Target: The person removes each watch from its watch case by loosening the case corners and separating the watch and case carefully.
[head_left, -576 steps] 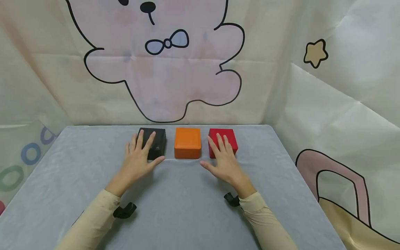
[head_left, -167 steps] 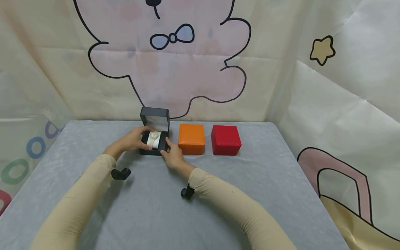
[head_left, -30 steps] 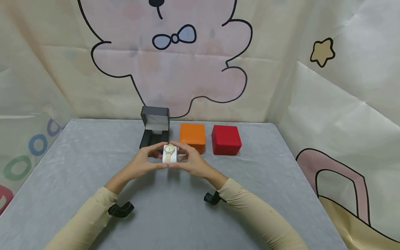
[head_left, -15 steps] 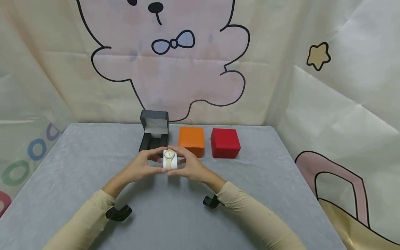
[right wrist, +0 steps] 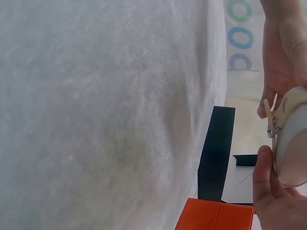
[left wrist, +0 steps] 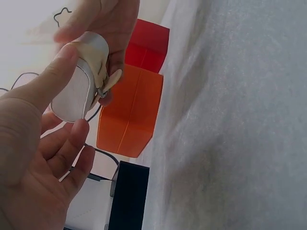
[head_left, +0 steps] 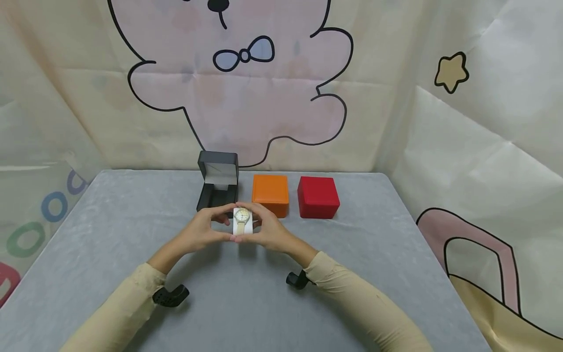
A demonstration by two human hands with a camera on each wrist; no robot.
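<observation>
Holding a white cushion [head_left: 249, 229] with a little watch [head_left: 241, 215] strapped round it, we have it up above the grey table [head_left: 246, 303], between our two hands. Our left hand [head_left: 198, 234] pinches its left end and our right hand [head_left: 274, 232] pinches its right end, thumbs on the near edge and fingers on the far edge. Each hand makes a C, only as wide as the cushion. The round watch face looks up at us. From above, the long way goes far to near, along the strap, and the buckle [left wrist: 101, 92] hangs underneath. Our arms reach forward and lean in toward each other. Past our left hand stands the dark box [head_left: 218, 159], lid up, beside the closed orange box [head_left: 270, 188] and red box [head_left: 318, 195].
</observation>
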